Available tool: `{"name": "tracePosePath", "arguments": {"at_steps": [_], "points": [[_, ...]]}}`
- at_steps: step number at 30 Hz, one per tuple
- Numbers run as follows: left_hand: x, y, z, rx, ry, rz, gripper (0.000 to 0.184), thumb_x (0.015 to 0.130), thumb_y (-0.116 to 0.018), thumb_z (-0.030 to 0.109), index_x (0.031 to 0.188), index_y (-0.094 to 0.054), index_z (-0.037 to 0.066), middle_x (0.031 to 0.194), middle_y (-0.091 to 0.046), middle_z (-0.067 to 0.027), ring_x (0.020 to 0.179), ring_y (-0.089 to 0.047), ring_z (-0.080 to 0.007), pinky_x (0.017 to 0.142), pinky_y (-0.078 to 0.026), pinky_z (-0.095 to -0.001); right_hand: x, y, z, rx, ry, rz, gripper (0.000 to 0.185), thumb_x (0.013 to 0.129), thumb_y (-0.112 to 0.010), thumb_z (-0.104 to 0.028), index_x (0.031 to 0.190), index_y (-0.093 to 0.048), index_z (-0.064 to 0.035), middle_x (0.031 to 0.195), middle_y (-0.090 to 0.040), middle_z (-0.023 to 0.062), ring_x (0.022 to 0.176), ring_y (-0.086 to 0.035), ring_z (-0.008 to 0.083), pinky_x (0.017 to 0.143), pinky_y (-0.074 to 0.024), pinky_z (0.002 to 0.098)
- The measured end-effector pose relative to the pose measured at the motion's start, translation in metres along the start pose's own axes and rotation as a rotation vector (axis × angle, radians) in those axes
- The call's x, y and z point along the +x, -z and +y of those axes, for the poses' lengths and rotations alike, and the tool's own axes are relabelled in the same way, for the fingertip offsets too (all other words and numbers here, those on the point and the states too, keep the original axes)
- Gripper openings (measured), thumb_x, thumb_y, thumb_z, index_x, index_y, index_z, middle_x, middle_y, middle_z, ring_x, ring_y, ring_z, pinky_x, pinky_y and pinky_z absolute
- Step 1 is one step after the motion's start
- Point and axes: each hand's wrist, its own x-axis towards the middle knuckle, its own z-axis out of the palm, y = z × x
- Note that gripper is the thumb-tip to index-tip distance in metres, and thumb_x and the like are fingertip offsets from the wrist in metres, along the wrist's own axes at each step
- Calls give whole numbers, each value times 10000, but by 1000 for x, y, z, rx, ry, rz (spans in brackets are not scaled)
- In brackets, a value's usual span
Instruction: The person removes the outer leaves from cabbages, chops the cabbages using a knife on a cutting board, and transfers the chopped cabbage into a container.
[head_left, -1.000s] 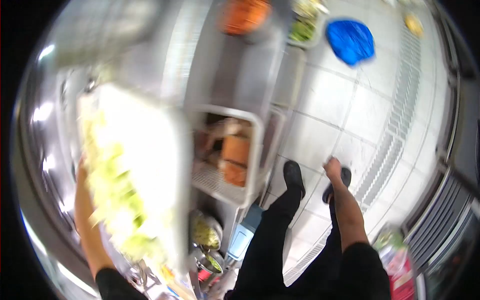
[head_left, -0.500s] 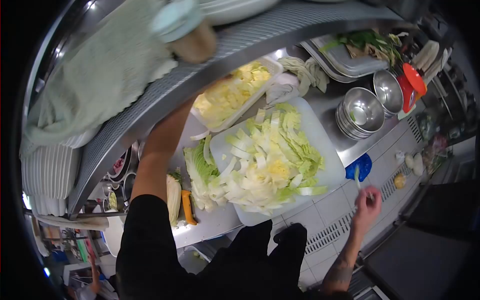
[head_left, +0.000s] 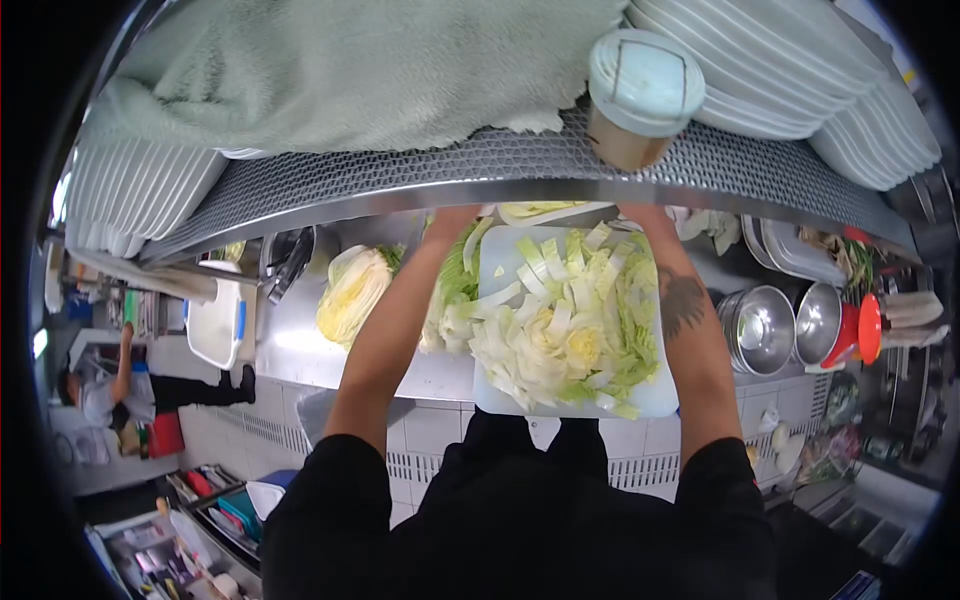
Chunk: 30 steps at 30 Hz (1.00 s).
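Note:
Both forearms reach forward under the shelf edge. My left hand (head_left: 458,217) is mostly hidden there, at the left end of a white container (head_left: 560,219) of cut cabbage. At the container's right end is my right hand (head_left: 645,213), its fingers also behind the shelf. Whether either hand grips the container cannot be seen. Nearer me, a heap of chopped napa cabbage (head_left: 560,325) covers much of a white cutting board (head_left: 655,398). Larger cabbage leaves (head_left: 455,285) lie left of the board, beside my left forearm. Farther left rests a cut napa cabbage (head_left: 355,295).
Overhead, the mesh shelf (head_left: 500,165) carries a cloth (head_left: 350,75), a lidded tub (head_left: 640,100) and stacked white plates (head_left: 770,65). Steel bowls (head_left: 762,330) stand at the right. Far left, another person (head_left: 110,385) stands near a white bin (head_left: 215,320).
The view has swung round and levelled. My right hand has moved from above the floor at the right, by a thin pale strip, to under the shelf. My left arm still reaches under it.

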Motion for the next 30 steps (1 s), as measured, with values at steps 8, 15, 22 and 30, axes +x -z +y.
{"name": "tracePosePath", "arguments": {"at_steps": [8,15,22,30], "points": [[-22,27,-1,122,74,-391,745,662,-774,465,1290,-602,101,1347,-565,-189,1229,-546,-347,1019,-438,-426,-36,51,-43,-17,-31,70,248,908,-603,-268,859,-664,-33,862,-658,187,826,-605,400,737,-458,485],[10,7,-24,97,157,-638,494,733,-776,382,1138,-679,116,1095,-697,-91,1044,-636,-213,936,-472,-340,-141,113,-79,219,-390,184,181,870,-661,-212,942,-689,-48,995,-678,167,997,-604,367,896,-466,450],[11,-13,-68,-183,-45,-427,253,831,-721,171,1039,-708,29,892,-714,-58,820,-656,-141,784,-508,-276,-159,118,-73,117,-339,290,244,857,-671,-253,985,-680,-45,1008,-658,184,1022,-576,391,889,-465,460],[15,38,-101,-543,82,78,277,911,-667,199,1108,-669,4,984,-692,-55,805,-645,-136,735,-512,-284,-47,122,-61,239,-285,193,227,844,-626,-248,942,-683,-52,970,-662,203,948,-612,387,845,-487,460]]}}
